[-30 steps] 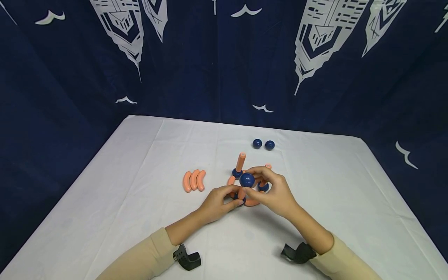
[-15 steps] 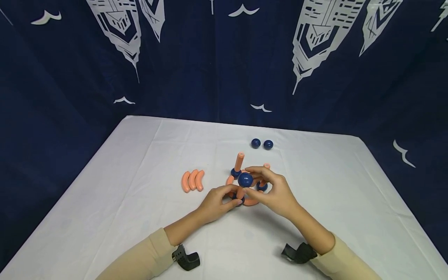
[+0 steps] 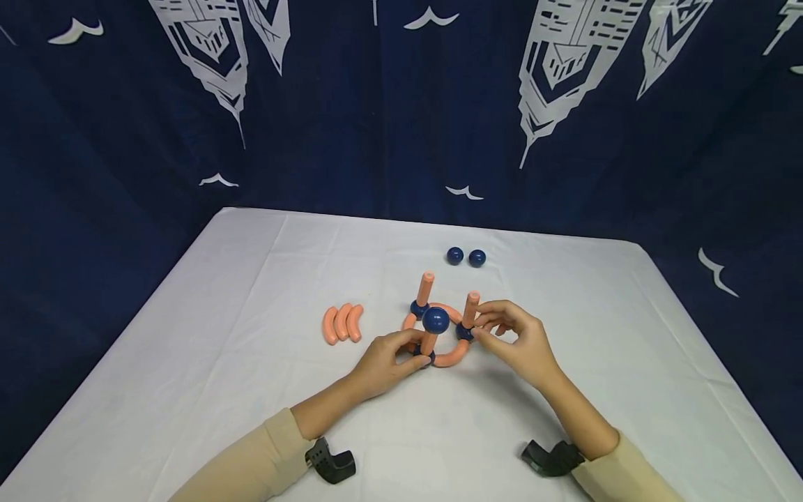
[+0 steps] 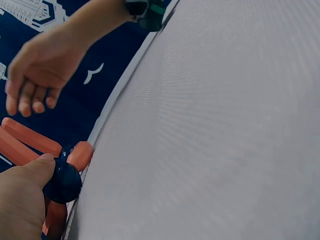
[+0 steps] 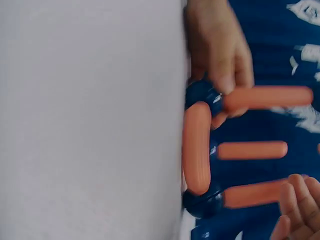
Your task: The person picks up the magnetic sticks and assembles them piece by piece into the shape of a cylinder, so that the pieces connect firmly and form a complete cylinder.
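Note:
A ring of curved orange sticks (image 3: 453, 357) joined by blue balls lies on the table. Orange rods stand upright on its back ball (image 3: 418, 310), right ball (image 3: 464, 332) and front ball (image 4: 65, 184). Another blue ball (image 3: 436, 321) caps the front rod (image 3: 429, 344); the back rod (image 3: 426, 287) and right rod (image 3: 472, 308) have bare tops. My left hand (image 3: 384, 364) pinches the front ball, thumb on its near side. Beside the right rod is my right hand (image 3: 523, 341), its fingers loosely bent with nothing between them, fingertips close to the right ball.
Several loose pieces lie around: three curved orange sticks (image 3: 341, 323) side by side to the left, and two blue balls (image 3: 466, 256) behind the ring. A white cloth (image 3: 270, 390) covers the table. Behind its far edge hangs a dark blue curtain (image 3: 351, 125) with white prints.
My right hand has left the capped front ball and moved right, beside the right rod. My left hand keeps its grip on the front ball. The view has shifted slightly.

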{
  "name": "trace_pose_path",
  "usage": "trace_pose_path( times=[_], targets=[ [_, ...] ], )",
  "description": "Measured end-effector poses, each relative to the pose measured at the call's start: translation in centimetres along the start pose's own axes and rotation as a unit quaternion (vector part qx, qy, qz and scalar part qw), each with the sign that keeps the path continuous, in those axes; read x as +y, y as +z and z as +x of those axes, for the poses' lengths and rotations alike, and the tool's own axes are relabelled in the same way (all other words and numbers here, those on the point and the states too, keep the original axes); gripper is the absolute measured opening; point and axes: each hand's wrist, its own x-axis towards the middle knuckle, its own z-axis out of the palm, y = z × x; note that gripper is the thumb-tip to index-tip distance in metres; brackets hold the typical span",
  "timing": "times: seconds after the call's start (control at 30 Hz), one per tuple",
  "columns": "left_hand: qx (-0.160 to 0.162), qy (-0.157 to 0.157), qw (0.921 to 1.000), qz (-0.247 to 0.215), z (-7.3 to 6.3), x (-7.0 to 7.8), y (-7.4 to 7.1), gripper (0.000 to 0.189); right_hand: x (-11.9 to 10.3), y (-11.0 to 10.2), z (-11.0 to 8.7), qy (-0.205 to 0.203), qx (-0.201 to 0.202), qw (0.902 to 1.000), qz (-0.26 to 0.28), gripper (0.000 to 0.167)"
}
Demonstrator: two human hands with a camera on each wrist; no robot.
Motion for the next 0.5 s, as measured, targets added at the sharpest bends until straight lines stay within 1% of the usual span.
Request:
trace_pose_path(
  times=[0.1, 0.13, 0.2, 0.33, 0.43, 0.5],
  targets=[
    [0.001, 0.000, 1.0000, 0.001, 0.0, -0.1, -0.1, 0.033, 0.1, 0.0, 0.1, 0.028, 0.010, 0.9996, -0.001, 0.024],
    [0.001, 0.000, 1.0000, 0.002, -0.1, -0.2, -0.1, 0.033, 0.5, 0.0, 0.1, 0.035, 0.008, 0.9994, -0.003, 0.023],
    [-0.001, -0.002, 1.0000, 0.002, -0.1, -0.2, -0.1, 0.033, 1.7, 0.0, 0.1, 0.053, -0.001, 0.9985, -0.012, 0.024],
    [-0.003, -0.007, 1.0000, -0.001, -0.1, -0.1, -0.1, 0.033, 5.0, 0.2, 0.0, 0.098, -0.033, 0.9940, -0.033, 0.032],
    [-0.003, -0.008, 1.0000, -0.003, 0.0, -0.1, 0.0, 0.033, 5.9, 0.6, 0.2, 0.128, -0.051, 0.9895, -0.042, 0.035],
    [-0.002, -0.005, 1.0000, -0.004, 0.0, -0.1, 0.0, 0.034, 5.9, 0.9, 0.3, 0.137, -0.056, 0.9882, -0.040, 0.032]
  ],
)
